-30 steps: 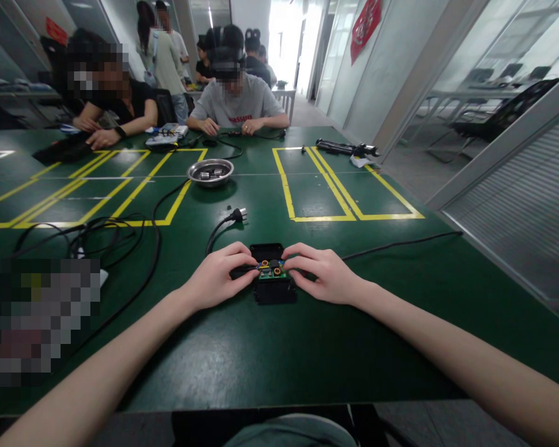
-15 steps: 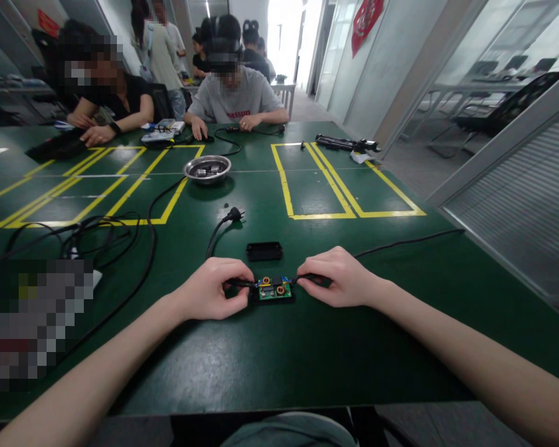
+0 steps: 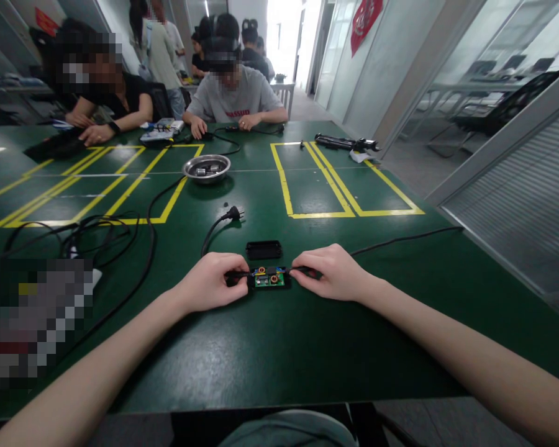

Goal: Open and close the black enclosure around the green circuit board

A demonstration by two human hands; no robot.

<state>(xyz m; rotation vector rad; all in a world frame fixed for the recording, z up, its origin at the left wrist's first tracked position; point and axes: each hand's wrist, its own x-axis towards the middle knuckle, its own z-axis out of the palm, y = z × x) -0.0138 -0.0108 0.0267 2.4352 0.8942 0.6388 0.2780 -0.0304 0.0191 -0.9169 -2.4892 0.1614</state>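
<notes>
A small green circuit board [image 3: 269, 280] with copper coils sits in a black case half on the green table. My left hand [image 3: 218, 280] pinches the black cable at the board's left end. On the right, my right hand [image 3: 326, 272] is closed on the other black cable where it meets the board. Just beyond lies the black case cover [image 3: 264, 249], its hollow side up. A black plug [image 3: 234, 214] with two pins rests behind my left hand, on a curved cord.
A metal bowl [image 3: 207, 169] with small metal parts stands farther back. Coiled black cables [image 3: 97, 239] lie at the left. A black folded tripod-like object [image 3: 345, 144] is at the far right. Two people sit across the table [image 3: 279, 366].
Both hands have shifted slightly away from me and to the left, and the board with its case half has moved with them. Both grasps look unchanged.
</notes>
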